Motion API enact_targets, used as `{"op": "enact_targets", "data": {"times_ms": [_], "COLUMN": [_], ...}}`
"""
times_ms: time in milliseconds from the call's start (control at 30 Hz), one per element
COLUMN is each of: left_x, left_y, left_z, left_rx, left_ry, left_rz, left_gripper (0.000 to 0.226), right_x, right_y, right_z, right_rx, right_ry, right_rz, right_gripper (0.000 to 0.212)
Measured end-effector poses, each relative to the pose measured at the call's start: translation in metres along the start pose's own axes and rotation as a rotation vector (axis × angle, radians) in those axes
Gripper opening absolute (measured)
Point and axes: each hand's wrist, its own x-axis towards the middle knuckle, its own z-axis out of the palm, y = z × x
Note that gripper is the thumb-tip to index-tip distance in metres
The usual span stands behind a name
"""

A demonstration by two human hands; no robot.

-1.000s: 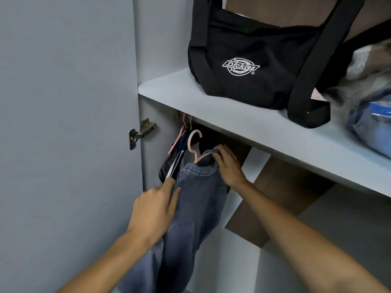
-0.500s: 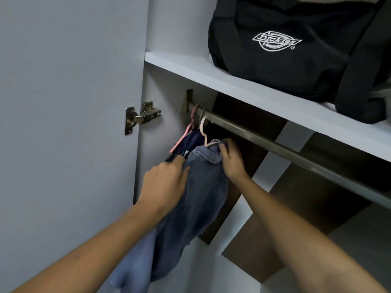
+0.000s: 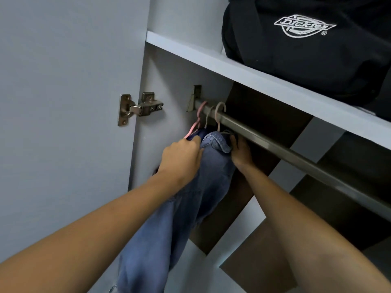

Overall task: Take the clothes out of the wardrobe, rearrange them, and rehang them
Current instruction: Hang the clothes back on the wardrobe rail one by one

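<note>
Hanging from a beige hanger [image 3: 220,117] on the rail [image 3: 275,142], the jeans [image 3: 211,176] sit at the wardrobe's left end. Your left hand [image 3: 182,157] pinches the waistband while your right hand [image 3: 241,153] seems to grip its far side, likely steadying the denim so it hangs straight.

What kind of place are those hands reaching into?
Most likely a wardrobe: a metal hanging rail carries hangers with jeans, a black bag sits on the shelf above, and the door hinge shows.
</note>
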Motion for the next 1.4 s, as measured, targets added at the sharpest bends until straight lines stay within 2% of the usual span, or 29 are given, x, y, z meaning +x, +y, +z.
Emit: {"op": "enact_targets", "data": {"times_ms": [333, 467, 600, 700, 833, 1033, 1267, 1400], "left_x": [-0.001, -0.008, -0.025, -0.040, -0.058, -0.096, -0.139, -0.171], "left_y": [-0.011, -0.010, -0.012, -0.017, -0.029, -0.036, -0.052, -0.073], "left_z": [0.020, 0.009, -0.011, -0.030, -0.061, -0.117, -0.175, -0.202], "left_rx": [0.074, 0.061, 0.006, 0.008, 0.077, 0.057, 0.037, 0.046], "left_ry": [-0.064, -0.118, -0.165, -0.167, -0.140, -0.199, -0.202, -0.194], "left_rz": [-0.054, -0.092, -0.086, -0.067, 0.029, 0.104, 0.179, 0.121], "left_gripper": [0.021, 0.019, 0.025, 0.034, 0.041, 0.060, 0.058, 0.059], "right_x": [0.005, -0.006, -0.046, -0.081, -0.127, -0.201, -0.267, -0.286], "right_y": [0.005, -0.003, -0.020, -0.042, -0.078, -0.149, -0.214, -0.245], "right_z": [0.012, 0.006, -0.011, -0.025, -0.045, -0.084, -0.104, -0.100], "right_rx": [-0.019, 0.007, -0.085, -0.135, -0.218, -0.381, -0.498, -0.488], "right_ry": [-0.123, -0.144, -0.191, -0.250, -0.287, -0.266, -0.211, -0.208], "right_rz": [0.042, 0.116, 0.169, 0.201, 0.156, 0.074, -0.012, -0.060], "right_gripper": [0.032, 0.046, 0.053, 0.056, 0.057, 0.057, 0.063, 0.066]}}
